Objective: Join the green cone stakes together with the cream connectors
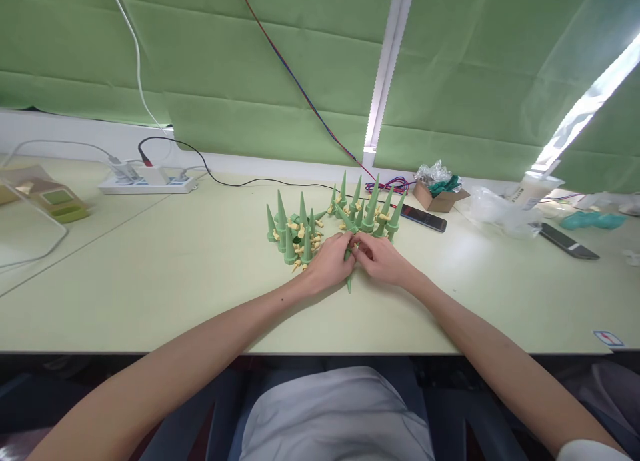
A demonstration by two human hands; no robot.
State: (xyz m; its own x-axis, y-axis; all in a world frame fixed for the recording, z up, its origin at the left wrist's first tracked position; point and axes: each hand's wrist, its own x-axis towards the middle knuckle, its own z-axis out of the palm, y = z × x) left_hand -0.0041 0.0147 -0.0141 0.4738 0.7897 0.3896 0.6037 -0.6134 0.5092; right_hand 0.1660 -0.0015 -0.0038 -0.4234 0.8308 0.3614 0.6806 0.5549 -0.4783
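Note:
My left hand (331, 261) and my right hand (381, 257) meet at the middle of the table (200, 294). Between them is a green cone piece (349, 284), its pointed tip toward me. The left fingers are closed round its body; those of the right are pinched at its upper end, where a small detail is hidden. Just beyond, to the left, stands a group of green cones (290, 248) with small yellow pieces (301, 230) among them. A second group of upright green cones (371, 211), also with yellow pieces, is behind my right hand.
A phone (423, 218) and a small cardboard box (439, 197) lie behind on the right, then a cup (533, 191), plastic bag (495, 211) and dark device (567, 241). A power strip (149, 185) with cables and a yellow box (59, 200) are at left.

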